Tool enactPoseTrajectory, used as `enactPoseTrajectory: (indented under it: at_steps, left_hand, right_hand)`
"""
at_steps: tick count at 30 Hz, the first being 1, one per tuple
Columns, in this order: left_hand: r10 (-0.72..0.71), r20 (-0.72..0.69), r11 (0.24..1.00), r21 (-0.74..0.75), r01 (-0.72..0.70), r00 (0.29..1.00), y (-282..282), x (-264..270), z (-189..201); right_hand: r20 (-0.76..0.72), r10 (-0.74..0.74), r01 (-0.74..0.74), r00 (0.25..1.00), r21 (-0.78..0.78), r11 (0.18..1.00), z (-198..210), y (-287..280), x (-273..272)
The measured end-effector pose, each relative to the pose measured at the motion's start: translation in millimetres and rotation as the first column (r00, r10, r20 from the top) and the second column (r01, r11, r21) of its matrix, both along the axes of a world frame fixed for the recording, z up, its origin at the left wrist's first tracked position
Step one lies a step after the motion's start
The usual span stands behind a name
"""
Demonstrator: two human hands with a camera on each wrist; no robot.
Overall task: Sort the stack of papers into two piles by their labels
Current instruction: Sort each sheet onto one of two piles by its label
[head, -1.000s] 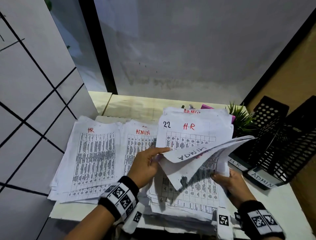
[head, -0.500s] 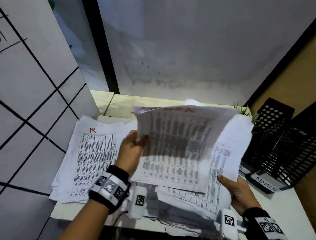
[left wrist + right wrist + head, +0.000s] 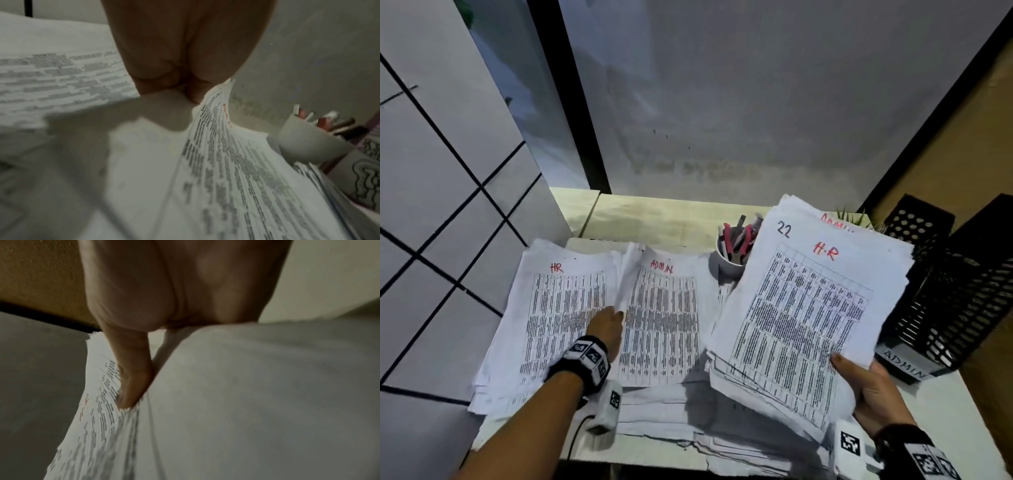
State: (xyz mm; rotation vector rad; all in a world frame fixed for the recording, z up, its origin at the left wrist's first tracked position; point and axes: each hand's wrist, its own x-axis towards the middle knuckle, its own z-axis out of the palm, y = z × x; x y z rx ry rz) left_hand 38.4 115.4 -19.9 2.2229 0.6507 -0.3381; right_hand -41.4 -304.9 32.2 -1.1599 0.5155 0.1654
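Our left hand [image 3: 604,327] pinches the left edge of the top ADMIN sheet [image 3: 661,318], at 9 o'clock of its pile; the left wrist view shows that edge curled up against the fingertips [image 3: 194,95]. Our right hand [image 3: 868,390] grips the unsorted stack [image 3: 801,315] at its 5 o'clock corner; only the right wrist view shows the thumb [image 3: 131,378] pressing its top H.R sheet. HR pile [image 3: 558,315] lies at far left. Cup of pens [image 3: 732,253] at 12.

Bare worktop [image 3: 654,219] lies open behind the HR pile [image 3: 558,308] and ADMIN pile [image 3: 664,308]. A pen cup [image 3: 729,260] and the raised stack [image 3: 801,315] block the right; black trays [image 3: 955,291] wall that edge.
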Motion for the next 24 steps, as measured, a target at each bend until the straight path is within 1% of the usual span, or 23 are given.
enactPoseTrajectory:
  at_steps: [3, 5, 6, 7, 8, 9, 10, 11, 12, 13, 15, 18, 19, 22, 24]
  left_hand:
    - [-0.076, -0.051, 0.997, -0.022, 0.075, 0.996, -13.7, 0.4, -8.9]
    - [-0.061, -0.049, 0.996, -0.065, 0.058, 0.997, -18.1, 1.9, -8.9]
    - [-0.037, -0.031, 0.998, -0.054, 0.035, 0.999, -19.5, 2.6, -8.1]
    - [-0.008, 0.004, 1.0, 0.0, 0.008, 1.0, -20.7, 3.6, -9.5]
    - [0.009, 0.061, 0.997, 0.074, -0.013, 0.998, -24.0, 4.2, -7.7]
    - [0.014, 0.141, 0.993, 0.114, -0.03, 0.99, -28.8, 4.3, -3.1]
    - [0.03, 0.236, 0.996, 0.073, -0.048, 0.971, -37.5, 3.5, 7.4]
    - [0.043, 0.33, 0.999, -0.016, -0.04, 0.943, -48.2, 1.4, 22.9]
    - [0.053, 0.391, 0.993, -0.117, -0.007, 0.919, -58.6, -0.3, 38.8]
    - [0.063, 0.422, 0.977, -0.21, 0.03, 0.904, -69.7, -2.5, 55.7]
    - [0.089, 0.439, 0.928, -0.364, 0.087, 0.894, -88.0, -5.1, 81.8]
    - [0.198, 0.383, 0.821, -0.568, 0.061, 0.902, -104.3, -5.8, 101.1]
    - [0.214, 0.371, 0.807, -0.589, 0.051, 0.903, -106.4, -5.6, 102.5]
    - [0.189, 0.393, 0.874, -0.484, 0.028, 0.9, -108.8, -6.0, 101.1]
    - [0.211, 0.409, 0.883, -0.47, 0.006, 0.888, -110.0, -8.9, 101.5]
  right_hand:
    - [0.009, 0.026, -0.026, 1.0, -0.01, 1.0, 0.3, 7.0, 1.7]
    - [0.022, 0.068, -0.068, 0.997, -0.022, 0.997, 3.0, 11.1, 2.2]
    - [0.026, 0.09, -0.089, 0.996, -0.033, 0.995, 5.2, 13.9, 2.2]
    - [0.027, 0.108, -0.107, 0.994, -0.041, 0.993, 7.1, 15.3, 2.7]
    - [0.025, 0.119, -0.118, 0.993, -0.051, 0.992, 8.1, 16.7, 3.3]
    - [0.02, 0.128, -0.126, 0.992, -0.06, 0.99, 8.6, 17.9, 4.1]
    - [0.018, 0.138, -0.137, 0.99, -0.066, 0.988, 8.6, 19.1, 4.6]
    - [0.017, 0.148, -0.146, 0.989, -0.074, 0.987, 6.9, 19.6, 5.6]
    - [0.019, 0.165, -0.162, 0.986, -0.088, 0.983, 5.8, 20.5, 6.4]
    - [0.018, 0.181, -0.178, 0.983, -0.108, 0.978, 4.4, 21.6, 7.3]
    - [0.021, 0.209, -0.206, 0.978, -0.117, 0.972, 4.1, 24.6, 8.2]
    - [0.027, 0.239, -0.234, 0.971, -0.124, 0.964, 5.3, 29.3, 10.3]
    - [0.029, 0.239, -0.234, 0.971, -0.131, 0.963, 4.8, 29.6, 10.9]
    - [0.037, 0.239, -0.233, 0.97, -0.133, 0.963, 5.8, 30.5, 10.4]
    - [0.041, 0.244, -0.237, 0.969, -0.131, 0.963, 7.7, 31.4, 9.3]
